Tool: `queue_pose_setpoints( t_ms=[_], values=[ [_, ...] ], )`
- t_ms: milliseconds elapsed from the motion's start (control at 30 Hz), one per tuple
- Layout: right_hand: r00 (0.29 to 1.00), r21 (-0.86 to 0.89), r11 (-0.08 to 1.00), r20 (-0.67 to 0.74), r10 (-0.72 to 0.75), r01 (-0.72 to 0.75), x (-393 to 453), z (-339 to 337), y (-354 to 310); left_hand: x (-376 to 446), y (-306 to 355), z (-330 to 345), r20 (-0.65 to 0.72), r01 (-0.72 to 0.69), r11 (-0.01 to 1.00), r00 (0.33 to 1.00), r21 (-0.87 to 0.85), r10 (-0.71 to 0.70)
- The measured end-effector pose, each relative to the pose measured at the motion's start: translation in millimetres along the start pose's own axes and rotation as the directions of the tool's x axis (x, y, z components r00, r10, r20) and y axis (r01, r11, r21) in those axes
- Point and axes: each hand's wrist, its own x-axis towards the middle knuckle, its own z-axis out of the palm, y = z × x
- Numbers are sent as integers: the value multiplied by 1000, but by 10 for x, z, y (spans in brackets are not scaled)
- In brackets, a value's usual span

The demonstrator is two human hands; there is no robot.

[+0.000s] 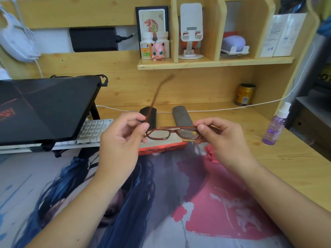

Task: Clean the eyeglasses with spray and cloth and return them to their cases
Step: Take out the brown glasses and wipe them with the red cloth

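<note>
Brown-framed eyeglasses [172, 133] hang in the air over the desk between both hands. My left hand [121, 140] pinches the frame's left corner, where one temple arm [155, 99] sticks out, blurred, up and away from me. My right hand [222, 138] pinches the right corner. Behind the glasses lie two cases on the desk: a black case [152, 113] on the left and a grey case [182, 117] on the right. A purple spray bottle [276, 126] with a white cap stands upright at the right. No cloth is in view.
A closed dark laptop [44, 108] sits on a stand at the left over a white keyboard [93, 129]. A printed desk mat [161, 203] covers the near desk. A gold can [245, 94] stands at the back right. A white cable [232, 108] runs along the back. Shelves above hold bottles and small items.
</note>
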Motion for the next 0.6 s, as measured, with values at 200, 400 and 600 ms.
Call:
queue_pose_setpoints(
  t_ms=[200,400,600],
  values=[
    [1000,17,1000,17,-10,10,30,-21,-7,85,-48,-99,213,-81,964,977,254,26],
    [993,-130,990,98,66,-53,39,-55,66,101,-74,-126,260,12,949,961,316,-98],
    [966,-445,865,208,-150,231,12,-40,140,70,3,-123,241,-205,917,962,342,125]
  ],
)
